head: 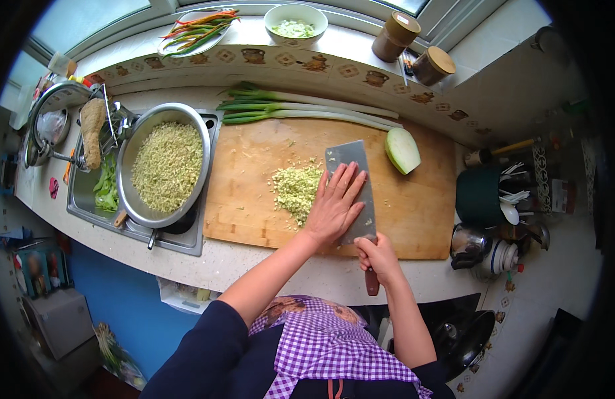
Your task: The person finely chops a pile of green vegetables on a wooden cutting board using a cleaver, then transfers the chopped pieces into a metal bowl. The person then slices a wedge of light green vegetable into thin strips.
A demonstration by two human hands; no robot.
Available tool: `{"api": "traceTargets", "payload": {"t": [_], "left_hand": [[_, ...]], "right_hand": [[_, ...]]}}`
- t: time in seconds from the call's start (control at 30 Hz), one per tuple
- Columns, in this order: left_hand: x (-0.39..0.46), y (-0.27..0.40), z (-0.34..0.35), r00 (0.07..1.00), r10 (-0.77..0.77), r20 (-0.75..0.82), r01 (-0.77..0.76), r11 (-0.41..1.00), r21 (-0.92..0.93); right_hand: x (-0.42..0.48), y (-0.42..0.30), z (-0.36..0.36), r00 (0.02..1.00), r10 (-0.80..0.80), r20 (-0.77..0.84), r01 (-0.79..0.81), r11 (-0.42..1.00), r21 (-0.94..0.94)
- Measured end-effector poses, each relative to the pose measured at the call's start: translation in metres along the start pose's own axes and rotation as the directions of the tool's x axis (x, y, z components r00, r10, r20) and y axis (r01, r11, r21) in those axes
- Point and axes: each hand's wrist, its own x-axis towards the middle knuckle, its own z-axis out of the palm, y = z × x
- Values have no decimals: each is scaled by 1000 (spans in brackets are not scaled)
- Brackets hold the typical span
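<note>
My right hand (pixel 379 257) grips the brown handle of a cleaver (pixel 354 157), whose broad blade lies over the wooden cutting board (pixel 417 214). Flat on the blade rests my left hand (pixel 337 202), fingers spread a little. Against the blade's left side is a heap of finely chopped pale green vegetable (pixel 295 192). A cut piece of pale green vegetable (pixel 403 151), its white flesh showing, lies at the board's upper right. Several long green onions (pixel 307 107) lie along the back edge. Left of the board, a large steel bowl (pixel 205 144) over the sink holds much chopped vegetable.
Green leaves (pixel 107 184) lie in the sink (pixel 80 199). On the sill stand a plate of chili peppers (pixel 200 32), a bowl with chopped pieces (pixel 296 37) and two brown lidded jars (pixel 396 36). A dark green utensil holder (pixel 479 194) and a glass pot (pixel 469 244) stand at the right.
</note>
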Motion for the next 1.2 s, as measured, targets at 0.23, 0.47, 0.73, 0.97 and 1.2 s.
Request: {"api": "traceTargets", "payload": {"t": [0.23,0.47,0.73,0.97,1.2], "left_hand": [[22,-64,15,961,-134,-242,187,959,215],[35,-27,-61,941,-112,-321,134,990,47],[5,17,-5,931,96,351,-170,968,187],[33,-53,-27,975,91,201,-153,935,319],[-43,-129,-59,925,-374,-72,325,874,-361]], "right_hand": [[-43,3,-11,995,-12,-98,8,999,-37],[-32,24,2,726,-679,-110,160,322,-933],[-43,42,23,639,-767,62,213,98,-972],[-88,82,-6,651,-724,-229,68,356,-932],[-95,154,-34,879,-195,-436,282,948,144]]}}
